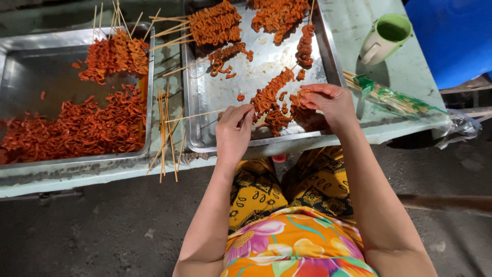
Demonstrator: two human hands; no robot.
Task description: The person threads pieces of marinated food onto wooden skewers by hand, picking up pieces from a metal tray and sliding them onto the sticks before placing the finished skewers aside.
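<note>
I see my left hand (234, 132) pinching a thin stick (197, 115) over the right tray (328, 48). My right hand (328, 102) pinches a red meat strip (300, 97) (it's curly). The left tray (31, 66) holds loose meat (77, 128). A green cup (385, 37) stands near.

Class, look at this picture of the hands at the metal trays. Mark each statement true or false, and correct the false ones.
1. The left hand holds a skewer. True.
2. The cup is red. False: it is green and white.
3. Loose meat lies in the left tray. True.
4. The right hand rests on the cup. False: it pinches meat over the right tray.
5. Bare skewers lie between the trays. True.
</note>
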